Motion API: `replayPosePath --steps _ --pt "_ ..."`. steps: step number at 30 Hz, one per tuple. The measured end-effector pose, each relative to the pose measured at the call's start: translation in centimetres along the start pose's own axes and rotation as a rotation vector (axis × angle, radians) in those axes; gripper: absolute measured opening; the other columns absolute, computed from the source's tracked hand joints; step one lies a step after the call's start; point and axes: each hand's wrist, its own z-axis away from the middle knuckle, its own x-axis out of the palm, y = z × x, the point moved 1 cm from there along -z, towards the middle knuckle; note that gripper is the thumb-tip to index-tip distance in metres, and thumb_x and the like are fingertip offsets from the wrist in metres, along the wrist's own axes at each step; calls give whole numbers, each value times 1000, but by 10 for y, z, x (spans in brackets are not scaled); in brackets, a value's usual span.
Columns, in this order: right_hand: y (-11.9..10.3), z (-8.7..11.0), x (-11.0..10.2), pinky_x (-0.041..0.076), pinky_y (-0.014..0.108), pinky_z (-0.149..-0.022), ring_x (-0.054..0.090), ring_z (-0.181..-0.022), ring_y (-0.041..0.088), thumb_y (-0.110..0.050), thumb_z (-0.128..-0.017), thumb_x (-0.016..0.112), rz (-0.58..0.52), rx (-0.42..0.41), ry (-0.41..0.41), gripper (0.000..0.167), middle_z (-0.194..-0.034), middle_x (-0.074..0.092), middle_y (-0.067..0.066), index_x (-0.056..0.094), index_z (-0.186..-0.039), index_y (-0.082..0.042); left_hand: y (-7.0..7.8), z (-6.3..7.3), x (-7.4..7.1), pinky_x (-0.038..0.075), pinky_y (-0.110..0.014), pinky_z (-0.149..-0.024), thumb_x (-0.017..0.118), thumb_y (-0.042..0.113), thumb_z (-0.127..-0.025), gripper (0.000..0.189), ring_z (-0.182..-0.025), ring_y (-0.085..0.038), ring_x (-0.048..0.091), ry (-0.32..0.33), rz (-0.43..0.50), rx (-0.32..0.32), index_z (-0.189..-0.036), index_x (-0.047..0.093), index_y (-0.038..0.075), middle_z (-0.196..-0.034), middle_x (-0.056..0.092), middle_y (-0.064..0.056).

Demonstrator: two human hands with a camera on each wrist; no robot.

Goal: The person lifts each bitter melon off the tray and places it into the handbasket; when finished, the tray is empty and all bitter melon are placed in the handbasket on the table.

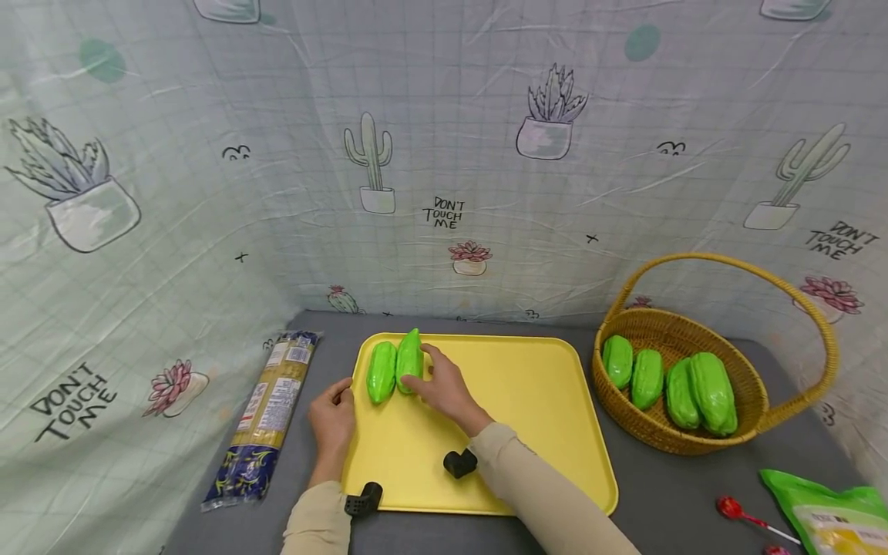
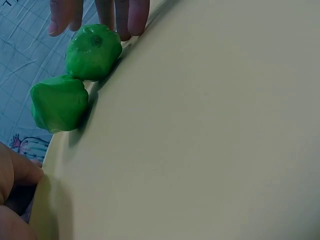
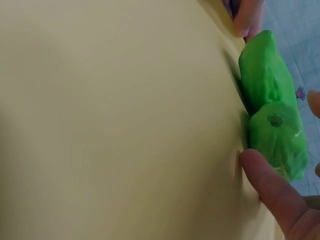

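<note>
Two glossy green ribbed fruits lie side by side in the upper left of the yellow tray (image 1: 499, 432). My right hand (image 1: 447, 388) is at the right-hand fruit (image 1: 411, 362), thumb on its near side and fingers spread beyond it. In the right wrist view, a gap shows between the fingers and this fruit (image 3: 278, 145); the thumb (image 3: 270, 182) is close beside it. The other fruit (image 1: 381, 372) lies just left, touching it or nearly so. My left hand (image 1: 333, 420) holds the tray's left edge, its fingertips at the rim in the left wrist view.
A wicker basket (image 1: 624, 412) with a tall handle stands right of the tray, with several similar green fruits inside. Left lies a long pack of spaghetti (image 1: 267, 416). A red lollipop (image 1: 730, 507) and a green bag (image 1: 832, 512) lie at the front right. A patterned curtain (image 1: 444, 154) hangs behind.
</note>
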Motion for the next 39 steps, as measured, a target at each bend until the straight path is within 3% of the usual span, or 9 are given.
replayPosePath --steps 6,10,17,22,24,26,30,35,39 --pt "-2 -2 3 58 44 -89 63 -123 37 -31 -95 73 25 -9 1 75 -151 52 20 38 -157 -7 0 0 1 56 -41 -85 53 5 -103 29 -107 -38 69 11 -10 7 -122 73 -2 -120 72 -26" --pt "-3 -4 4 58 38 -78 69 -104 31 -31 -95 73 33 -16 -4 76 -143 58 23 37 -157 -6 0 0 1 56 -37 -82 53 5 -103 29 -106 -38 69 13 -12 8 -122 73 -2 -120 72 -26" --pt "-6 -6 7 57 37 -82 67 -104 28 -30 -95 73 54 -26 -10 78 -149 53 23 35 -158 -5 -1 0 2 52 -24 -77 53 4 -102 29 -107 -38 69 11 -4 14 -122 73 -3 -120 72 -27" --pt "-9 -7 10 58 33 -68 69 -77 24 -28 -96 73 21 -14 -36 77 -153 49 24 35 -159 -6 -1 0 2 47 -14 -72 53 3 -102 29 -107 -38 69 15 1 22 -122 73 -4 -120 72 -28" --pt "-9 -7 11 59 36 -75 70 -81 26 -27 -96 73 27 -12 -40 74 -154 48 22 37 -158 -8 0 0 1 48 -16 -72 53 3 -102 29 -107 -39 69 19 0 25 -122 73 -4 -119 71 -28" --pt "-8 -7 12 58 42 -88 71 -102 33 -26 -96 72 43 -22 -33 71 -156 46 22 40 -157 -8 0 0 1 52 -20 -74 53 3 -103 29 -106 -39 69 19 -4 29 -122 72 -4 -119 71 -28" --pt "-7 -6 13 47 52 -109 51 -139 39 -21 -96 71 64 -38 -20 64 -158 44 24 45 -153 -7 1 1 1 55 -27 -76 53 3 -103 29 -105 -39 69 16 -9 28 -123 72 -4 -119 72 -28" --pt "-5 -5 13 43 53 -114 45 -145 41 -19 -97 70 60 -32 -9 62 -158 44 24 46 -153 -7 2 2 0 49 -17 -70 52 3 -103 29 -104 -39 69 2 -5 24 -123 72 -4 -119 71 -28" --pt "-5 -5 13 48 52 -109 54 -137 39 -18 -97 70 79 -43 11 61 -152 52 23 47 -152 -8 2 1 0 48 -15 -69 52 3 -103 29 -104 -39 69 5 -6 27 -123 72 -4 -118 71 -29"
